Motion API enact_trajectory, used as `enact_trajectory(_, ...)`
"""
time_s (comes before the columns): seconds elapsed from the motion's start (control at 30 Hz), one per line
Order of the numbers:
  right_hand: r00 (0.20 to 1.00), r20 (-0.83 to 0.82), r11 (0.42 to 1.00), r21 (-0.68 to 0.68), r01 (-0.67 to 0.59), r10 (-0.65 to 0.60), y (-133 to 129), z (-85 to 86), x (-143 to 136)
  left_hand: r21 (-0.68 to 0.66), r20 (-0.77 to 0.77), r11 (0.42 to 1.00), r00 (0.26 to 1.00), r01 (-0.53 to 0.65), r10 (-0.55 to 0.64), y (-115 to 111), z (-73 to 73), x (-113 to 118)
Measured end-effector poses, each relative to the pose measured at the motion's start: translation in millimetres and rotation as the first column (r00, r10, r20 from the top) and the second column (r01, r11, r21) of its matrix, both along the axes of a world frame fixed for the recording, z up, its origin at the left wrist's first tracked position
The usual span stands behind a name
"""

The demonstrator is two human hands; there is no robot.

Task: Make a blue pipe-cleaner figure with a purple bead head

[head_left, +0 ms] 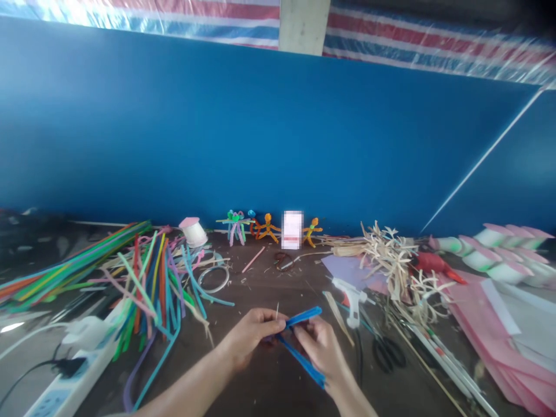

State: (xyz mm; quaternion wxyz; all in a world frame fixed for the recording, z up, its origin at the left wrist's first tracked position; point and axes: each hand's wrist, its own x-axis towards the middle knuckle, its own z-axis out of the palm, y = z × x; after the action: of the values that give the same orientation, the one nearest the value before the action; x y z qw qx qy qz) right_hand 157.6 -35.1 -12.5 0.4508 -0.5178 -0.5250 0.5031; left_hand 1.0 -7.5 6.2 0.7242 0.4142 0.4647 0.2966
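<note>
The left hand [256, 333] has its grip clamped on the blue strip [306, 316], held over the bench [243, 397]. The right hand [322, 350] touches the strip; whether its grip is clamped is unclear.

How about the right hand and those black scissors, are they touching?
Apart. The head view plainly shows dark tabletop between the right hand and the black scissors.

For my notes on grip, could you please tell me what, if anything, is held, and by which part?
Blue strips: the left hand pinches them where the two lengths meet; whether the right hand grips them too is unclear.
</note>
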Motion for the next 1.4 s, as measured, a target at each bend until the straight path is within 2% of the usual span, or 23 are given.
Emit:
enact_trajectory(0.1,0.998,-0.063,0.998,0.053,0.017,-0.013,0,2.4,3,0.044,-0.016,0.999,0.999,-0.031,0.032,0,-1.1,0)
enact_trajectory(0.2,0.993,-0.086,0.991,0.108,0.084,-0.075,-2,9.3,8,0.123,-0.044,0.991,0.997,-0.055,0.061,0,-3.3,-1)
enact_trajectory(0.3,0.978,-0.143,0.984,0.076,0.161,-0.149,-4,14.1,14,0.165,-0.101,0.984,0.992,-0.061,0.078,0,-4.3,-2)
enact_trajectory(0.4,0.976,-0.181,0.990,0.041,0.134,-0.124,-5,15.7,17,0.182,-0.150,0.982,0.986,-0.040,0.068,0,-2.2,-3)
enact_trajectory(0.5,0.981,-0.146,0.992,0.002,0.126,-0.124,-5,17.2,16,0.197,-0.183,0.980,0.983,0.028,0.009,-2,1.2,-4)
enact_trajectory(0.6,0.987,-0.091,0.991,0.005,0.135,-0.134,-4,19.0,15,0.205,-0.203,0.976,0.979,0.077,-0.034,-3,2.3,-5)
enact_trajectory(0.7,0.999,-0.023,0.998,0.053,-0.033,0.034,-4,17.3,14,0.173,-0.150,0.984,0.989,0.045,-0.019,-1,0.8,-6)
enact_trajectory(0.8,0.983,0.059,0.984,0.035,-0.174,0.172,-4,10.8,10,0.139,-0.081,0.990,0.996,-0.012,0.024,2,-1.2,-7)
enact_trajectory(0.93,0.960,0.254,0.989,0.058,-0.134,0.115,-8,5.7,6,0.241,-0.157,0.970,0.985,-0.026,0.065,4,-3.5,-8)
enact_trajectory(1.13,0.806,0.592,0.952,0.256,-0.169,-0.016,-16,15.3,1,0.445,-0.354,0.894,0.927,0.049,0.125,3,-7.2,-8)
enact_trajectory(1.27,0.704,0.709,0.929,0.293,-0.227,-0.052,-18,20.5,-2,0.521,-0.406,0.848,0.902,0.095,0.148,2,-8.0,-8)
enact_trajectory(1.4,0.640,0.768,0.912,0.283,-0.297,-0.030,-19,27.6,-3,0.555,-0.452,0.821,0.877,0.136,0.160,0,-5.6,-8)
